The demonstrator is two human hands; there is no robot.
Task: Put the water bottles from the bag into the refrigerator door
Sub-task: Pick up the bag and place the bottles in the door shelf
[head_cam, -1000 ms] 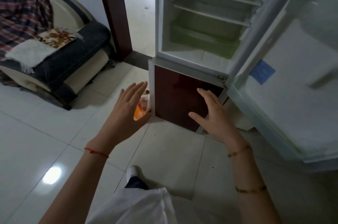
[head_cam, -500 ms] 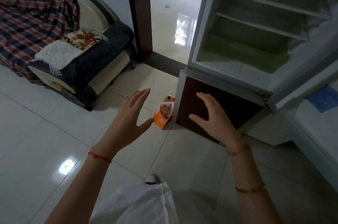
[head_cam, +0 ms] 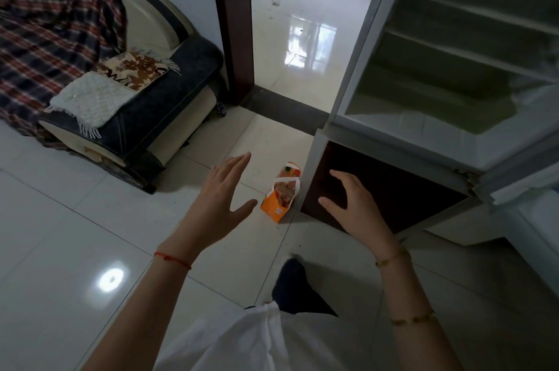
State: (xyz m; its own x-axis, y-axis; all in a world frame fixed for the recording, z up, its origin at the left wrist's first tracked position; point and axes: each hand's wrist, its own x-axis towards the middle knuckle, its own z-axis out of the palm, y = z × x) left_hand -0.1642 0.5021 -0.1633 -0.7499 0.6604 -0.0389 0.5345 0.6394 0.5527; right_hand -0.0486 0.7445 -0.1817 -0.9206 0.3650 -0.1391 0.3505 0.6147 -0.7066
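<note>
2 empty hands reached toward an orange bag on the floor.

Left hand (head_cam: 220,203) and right hand (head_cam: 357,208) were spread, grasping nothing; the orange bag (head_cam: 279,197) stood between them, beside the refrigerator (head_cam: 357,74).

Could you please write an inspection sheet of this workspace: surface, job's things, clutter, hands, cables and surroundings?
Surface: glossy white tile floor, with light reflections.
Job's things: orange bag with white handles stands on the floor against the refrigerator's lower left corner; its contents are too small to tell. Upper compartment is open, shelves look bare. No water bottle clearly seen.
Clutter: small dark specks on the tiles beyond the doorway.
Hands: left hand open, held above the floor left of the bag; right hand open, in front of the dark lower door panel. Both hold nothing.
Cables: nothing seen.
Surroundings: sofa with plaid blanket at left.
</note>
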